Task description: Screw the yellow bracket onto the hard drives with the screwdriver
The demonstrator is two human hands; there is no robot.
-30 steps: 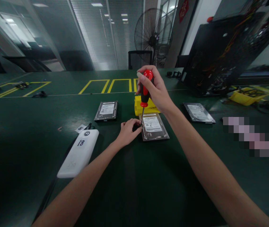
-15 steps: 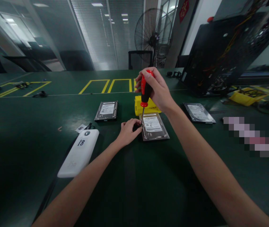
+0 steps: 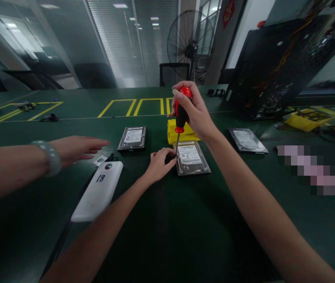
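Note:
My right hand [image 3: 195, 110] is wrapped round the red and black handle of a screwdriver [image 3: 180, 118], held nearly upright. Its tip meets the left edge of a hard drive [image 3: 191, 157], which lies label up with its far end against a yellow block [image 3: 174, 131]. Beside the tip, my left hand [image 3: 161, 163] has thumb and forefinger brought together at the drive's left edge; whether a small part is between them cannot be made out. A second hard drive [image 3: 132, 138] lies to the left, and a third [image 3: 247, 140] to the right.
Another person's hand [image 3: 73, 151] with a bracelet reaches in from the left, above the table. Near it lies a white device [image 3: 98, 192] marked 18, with a dark cable. A black computer case [image 3: 252, 78] and a yellow tray [image 3: 307, 120] are at the right.
The other person's hand and forearm have come into view from the left. The fingers of my right hand have shifted slightly on the screwdriver handle. My left hand stays in place.

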